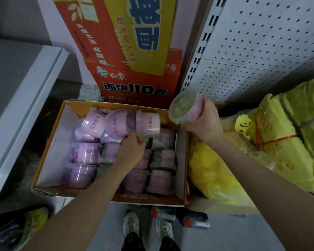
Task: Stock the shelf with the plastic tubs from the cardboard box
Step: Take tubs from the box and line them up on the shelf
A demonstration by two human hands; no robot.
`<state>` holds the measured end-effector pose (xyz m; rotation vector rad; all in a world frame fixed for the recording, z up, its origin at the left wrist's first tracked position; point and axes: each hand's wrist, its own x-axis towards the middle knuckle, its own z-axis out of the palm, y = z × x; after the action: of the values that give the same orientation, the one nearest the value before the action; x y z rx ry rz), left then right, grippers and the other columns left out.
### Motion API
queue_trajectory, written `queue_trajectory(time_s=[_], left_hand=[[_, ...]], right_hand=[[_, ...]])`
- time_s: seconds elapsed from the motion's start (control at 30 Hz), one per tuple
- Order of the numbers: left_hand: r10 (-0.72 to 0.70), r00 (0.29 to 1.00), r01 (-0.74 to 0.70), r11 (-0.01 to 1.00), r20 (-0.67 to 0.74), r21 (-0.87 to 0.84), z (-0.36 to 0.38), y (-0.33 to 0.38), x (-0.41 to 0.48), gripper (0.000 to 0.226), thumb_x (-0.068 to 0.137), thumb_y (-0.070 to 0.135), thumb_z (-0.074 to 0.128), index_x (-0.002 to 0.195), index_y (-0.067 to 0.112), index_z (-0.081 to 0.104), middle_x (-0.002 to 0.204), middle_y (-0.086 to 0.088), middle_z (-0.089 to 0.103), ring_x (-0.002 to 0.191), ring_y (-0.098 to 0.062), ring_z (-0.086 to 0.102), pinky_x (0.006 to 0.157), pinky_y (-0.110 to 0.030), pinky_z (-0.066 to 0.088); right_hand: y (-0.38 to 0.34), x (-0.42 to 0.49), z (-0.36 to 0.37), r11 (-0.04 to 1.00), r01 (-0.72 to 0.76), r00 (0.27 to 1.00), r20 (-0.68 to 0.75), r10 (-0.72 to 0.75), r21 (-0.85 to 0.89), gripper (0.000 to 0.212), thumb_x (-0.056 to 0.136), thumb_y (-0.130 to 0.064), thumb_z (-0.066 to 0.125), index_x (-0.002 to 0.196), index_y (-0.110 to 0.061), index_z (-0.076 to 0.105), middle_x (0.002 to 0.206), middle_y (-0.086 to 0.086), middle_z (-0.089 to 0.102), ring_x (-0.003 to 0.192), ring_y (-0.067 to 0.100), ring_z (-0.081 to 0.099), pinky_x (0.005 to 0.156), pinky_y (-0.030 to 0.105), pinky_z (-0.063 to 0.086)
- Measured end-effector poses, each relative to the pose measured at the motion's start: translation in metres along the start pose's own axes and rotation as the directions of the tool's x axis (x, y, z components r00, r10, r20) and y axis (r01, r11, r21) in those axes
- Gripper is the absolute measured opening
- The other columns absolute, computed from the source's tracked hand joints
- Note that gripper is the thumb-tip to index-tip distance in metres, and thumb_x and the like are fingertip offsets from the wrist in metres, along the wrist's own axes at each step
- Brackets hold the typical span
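Plastic tubs (87, 154): round, clear-walled plastic tubs with pink wrap labels, packed tight in the open orange-rimmed cardboard box (49, 142); one more is lifted out at the box's 2 o'clock corner.
Held tub (184, 105): its green end faces us; our right hand (205, 122) wraps the side wall, fingers curled round it.
Left hand (132, 149): down in the box, fingertips curled at the lower rim of a tub standing at 12 o'clock; we cannot tell whether they have closed on it.
Handling: we judge each tub fairly light and stiff enough for a one-hand hold, but thin-walled, so a hard squeeze could dent it or pop the lid.
Surface: glossy, smooth plastic, likely slippery; the label band should give better purchase.
Where to hold: round the waist, thumb opposite fingers, not by the lid rim.
Shelf: white perforated metal back panel (261, 51) at 1 o'clock, with a slotted upright (196, 60) beside it.
Surroundings: red and yellow printed cartons (134, 51) at 12 o'clock; yellow plastic-wrapped bundles (288, 142) at 3 o'clock.
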<state>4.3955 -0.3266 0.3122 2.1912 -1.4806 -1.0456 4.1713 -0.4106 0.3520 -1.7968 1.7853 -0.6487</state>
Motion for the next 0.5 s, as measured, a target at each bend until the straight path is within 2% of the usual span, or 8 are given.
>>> queue_trajectory(time_s=[0.07,0.13,0.2,0.23,0.27,0.33,0.43,0.5], left_hand=[[-0.054,0.998,0.055,0.997,0.014,-0.06,0.012,0.006,0.002,0.032,0.096,0.026,0.045,0.066,0.018,0.039,0.06,0.001,0.042,0.056,-0.018,0.043,0.055,-0.03,0.032],[-0.115,0.992,0.12,0.985,0.043,-0.125,0.022,0.011,0.006,0.033,0.099,0.03,0.041,0.071,0.013,0.047,0.066,-0.001,0.048,0.062,-0.017,0.049,0.058,-0.028,0.033],[-0.193,0.981,0.193,0.948,0.025,-0.251,0.031,0.015,0.011,0.032,0.098,0.037,0.043,0.103,0.008,0.055,0.089,-0.005,0.058,0.086,-0.022,0.058,0.069,-0.026,0.04],[-0.239,0.971,0.224,0.914,-0.002,-0.337,0.034,0.02,0.015,0.041,0.097,0.04,0.046,0.121,0.007,0.05,0.104,-0.006,0.058,0.099,-0.023,0.058,0.077,-0.027,0.041],[-0.288,0.957,0.252,0.869,-0.021,-0.425,0.036,0.026,0.019,0.05,0.095,0.041,0.049,0.131,0.007,0.043,0.113,-0.005,0.056,0.107,-0.021,0.055,0.083,-0.027,0.04],[-0.382,0.924,0.297,0.768,-0.033,-0.568,0.041,0.038,0.029,0.06,0.092,0.042,0.055,0.138,0.008,0.037,0.118,-0.001,0.051,0.11,-0.016,0.05,0.089,-0.025,0.036],[-0.582,0.813,0.41,0.563,0.007,-0.718,0.051,0.049,0.049,0.088,0.079,0.059,0.063,0.143,0.011,0.029,0.133,-0.006,0.048,0.118,-0.025,0.05,0.1,-0.034,0.041],[-0.679,0.732,0.461,0.438,0.052,-0.772,0.056,0.054,0.057,0.104,0.069,0.068,0.066,0.144,0.011,0.022,0.136,-0.01,0.046,0.117,-0.028,0.051,0.097,-0.034,0.043]], right_hand=[[0.004,0.004,0.001,1.0,-0.009,1.0,-0.003,0.009,0.026,0.103,0.04,-0.038,0.09,0.13,-0.02,0.042,0.122,-0.004,0.053,0.115,0.016,0.051,0.089,0.042,0.053],[0.008,0.006,0.001,0.999,-0.005,1.0,0.001,0.005,0.051,0.101,0.04,-0.039,0.09,0.128,-0.023,0.043,0.119,-0.007,0.054,0.112,0.013,0.053,0.086,0.041,0.054],[0.013,0.008,-0.001,0.997,0.018,1.0,0.003,-0.018,0.074,0.097,0.041,-0.04,0.091,0.124,-0.025,0.044,0.116,-0.009,0.056,0.11,0.011,0.054,0.085,0.04,0.055],[0.015,0.008,-0.001,0.996,0.03,1.0,0.001,-0.03,0.082,0.097,0.041,-0.041,0.091,0.124,-0.026,0.044,0.116,-0.01,0.056,0.11,0.01,0.055,0.085,0.04,0.055],[0.018,0.008,-0.002,0.995,0.037,0.999,-0.004,-0.036,0.088,0.096,0.041,-0.042,0.091,0.124,-0.027,0.044,0.116,-0.01,0.056,0.11,0.01,0.055,0.085,0.04,0.055],[0.025,0.009,-0.003,0.995,0.031,0.999,-0.013,-0.03,0.092,0.096,0.043,-0.04,0.092,0.124,-0.025,0.045,0.114,-0.013,0.055,0.109,0.01,0.055,0.086,0.04,0.054],[0.034,0.009,-0.003,0.993,0.028,1.0,-0.007,-0.028,0.115,0.097,0.044,-0.036,0.093,0.127,-0.024,0.046,0.114,-0.014,0.054,0.109,0.008,0.054,0.088,0.039,0.054],[0.039,0.008,-0.004,0.992,0.049,0.999,-0.001,-0.049,0.119,0.096,0.043,-0.035,0.093,0.127,-0.026,0.046,0.114,-0.016,0.054,0.109,0.005,0.053,0.089,0.037,0.053]])
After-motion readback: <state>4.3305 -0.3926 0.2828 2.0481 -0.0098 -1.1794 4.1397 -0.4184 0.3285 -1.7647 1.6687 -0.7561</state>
